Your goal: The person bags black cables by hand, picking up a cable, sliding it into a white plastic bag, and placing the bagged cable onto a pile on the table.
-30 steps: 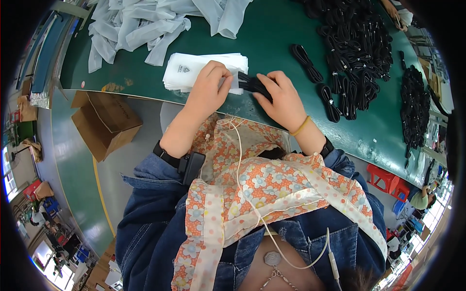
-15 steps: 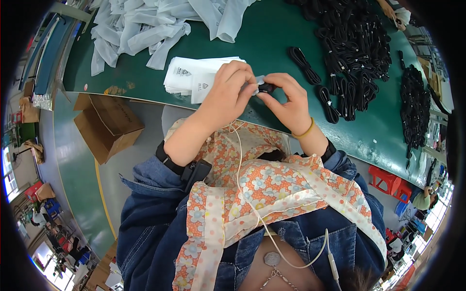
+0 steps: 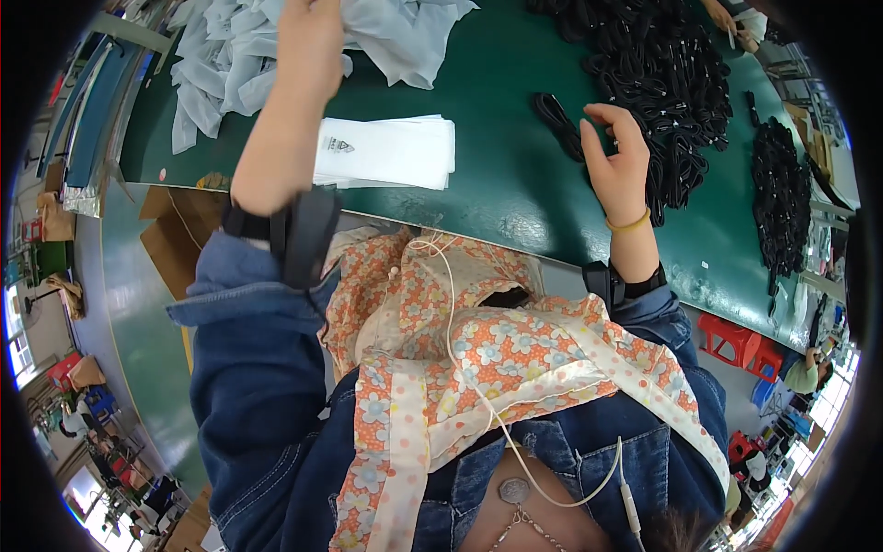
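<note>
My left hand (image 3: 313,41) reaches over the pile of pale translucent bags (image 3: 221,78) at the far left. Its fingers run into the top edge of the picture, so their grip is hidden. My right hand (image 3: 622,152) hovers at the near side of the heap of coiled black cables (image 3: 667,74), thumb and forefinger apart and nothing between them. Just left of its fingertips lies a single coiled black cable (image 3: 556,121). Between my arms rests a stack of flat white bags (image 3: 395,152), the top one bearing a small dark print.
The green table (image 3: 497,175) has its near edge before my apron. Another black cable heap (image 3: 782,202) sits at the far right. Beneath the left edge stands an open cardboard box (image 3: 175,244). A co-worker's hand (image 3: 722,17) shows at the top right; red stools (image 3: 731,340) stand below.
My hands have parted. The left went forward and left to the bag pile; the right moved right to the cables. The small bag and black piece they held together no longer show between them.
</note>
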`<state>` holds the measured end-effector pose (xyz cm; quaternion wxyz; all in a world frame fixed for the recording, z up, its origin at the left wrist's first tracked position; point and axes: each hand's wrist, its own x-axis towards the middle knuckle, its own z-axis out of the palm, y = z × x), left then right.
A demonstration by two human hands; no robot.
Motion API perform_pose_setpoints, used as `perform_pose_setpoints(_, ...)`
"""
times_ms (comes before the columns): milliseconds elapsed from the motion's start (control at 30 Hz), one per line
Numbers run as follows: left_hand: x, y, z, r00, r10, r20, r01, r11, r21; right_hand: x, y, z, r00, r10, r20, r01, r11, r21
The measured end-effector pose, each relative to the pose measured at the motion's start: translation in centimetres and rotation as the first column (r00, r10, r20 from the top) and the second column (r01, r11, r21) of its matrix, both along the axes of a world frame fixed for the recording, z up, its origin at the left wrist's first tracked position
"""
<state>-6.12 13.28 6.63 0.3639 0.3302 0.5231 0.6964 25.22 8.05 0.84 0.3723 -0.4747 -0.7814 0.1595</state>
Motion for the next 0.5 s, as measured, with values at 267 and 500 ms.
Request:
perform_pose_setpoints(267,0.6,-8.2,-11.4,0.472,-0.197,-0.859,0.345,0.938,-0.025,1.2,-1.0,-6.0,0.845,-0.201,0.496,0.158,0.979,0.129)
perform_pose_setpoints(500,2.3,-11.4,-13.3,0.435,-0.339,-0.834,0.351,0.917,-0.190,-2.0,-2.8,-4.8,0.902,0.032,0.430,-0.005,0.998,-0.063)
